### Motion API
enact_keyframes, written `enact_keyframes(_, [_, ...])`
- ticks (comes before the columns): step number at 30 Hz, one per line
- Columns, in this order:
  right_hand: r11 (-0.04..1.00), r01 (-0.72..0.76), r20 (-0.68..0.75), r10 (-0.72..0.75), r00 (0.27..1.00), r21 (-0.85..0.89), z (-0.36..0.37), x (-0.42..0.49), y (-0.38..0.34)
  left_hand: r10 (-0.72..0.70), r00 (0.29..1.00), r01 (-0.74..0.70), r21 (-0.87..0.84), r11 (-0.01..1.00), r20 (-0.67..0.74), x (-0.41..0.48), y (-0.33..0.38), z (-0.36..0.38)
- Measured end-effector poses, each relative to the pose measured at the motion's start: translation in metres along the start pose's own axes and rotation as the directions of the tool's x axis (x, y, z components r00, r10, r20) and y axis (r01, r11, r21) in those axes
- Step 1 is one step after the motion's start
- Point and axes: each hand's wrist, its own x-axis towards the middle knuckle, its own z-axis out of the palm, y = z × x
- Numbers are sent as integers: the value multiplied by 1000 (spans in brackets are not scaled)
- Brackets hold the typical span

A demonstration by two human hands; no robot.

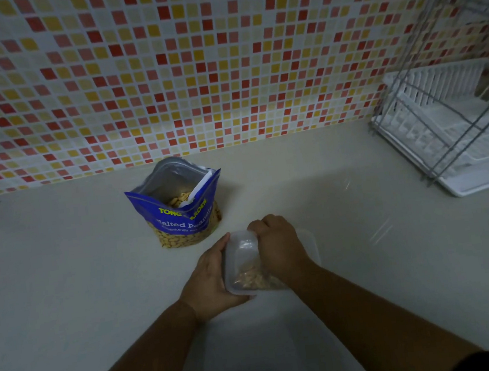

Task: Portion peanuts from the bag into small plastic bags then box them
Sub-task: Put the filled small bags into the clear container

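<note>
An open blue bag of salted peanuts (179, 211) stands upright on the counter, peanuts visible inside its foil mouth. Just in front of it to the right sits a translucent plastic box (309, 245). My left hand (211, 280) grips the box's left side, thumb along its near edge. My right hand (277, 245) reaches into the box from above, fingers curled on the top of a small clear plastic bag (252, 274) that holds a portion of peanuts. The right half of the box is hidden under my right hand.
A white dish rack with a wire frame (456, 130) fills the back right corner. Faint glints of clear plastic (379, 232) lie on the counter right of the box. A pale translucent sheet (256, 354) lies between my forearms. A mosaic tiled wall bounds the back.
</note>
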Motion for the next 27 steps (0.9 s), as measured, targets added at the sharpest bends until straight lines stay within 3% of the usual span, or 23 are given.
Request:
enact_keyframes(5, [1000, 7, -67, -7, 998, 5, 4, -2, 1, 29, 999, -30, 26, 999, 21, -5, 8, -2])
enact_keyframes(11, [999, 36, 15, -37, 999, 10, 2, -1, -1, 141, 983, -158, 152, 976, 119, -17, 18, -11])
enact_keyframes(14, [997, 73, -57, -72, 996, 25, 6, 0, -7, 182, 980, -196, 307, 931, 75, -10, 36, -3])
enact_keyframes(16, [992, 98, -126, -87, 988, 84, 8, -1, -9, 130, 990, -137, 417, 898, 47, -3, 42, 5])
enact_keyframes(19, [983, 42, -312, 17, 950, 179, 0, -3, -8, 90, 994, -111, 546, 830, 65, 1, 41, 10])
enact_keyframes(21, [992, 3, -397, 47, 917, 125, -5, -7, -4, 98, 994, -110, 610, 785, 53, 3, 35, 12])
enact_keyframes(23, [999, -21, -324, 11, 946, -25, -2, -16, 1, 136, 991, -97, 678, 728, -4, 2, 32, 14])
enact_keyframes(27, [974, -94, -120, 71, 990, -204, 12, -40, 6, 56, 998, -29, 701, 712, -16, -1, 39, 16])
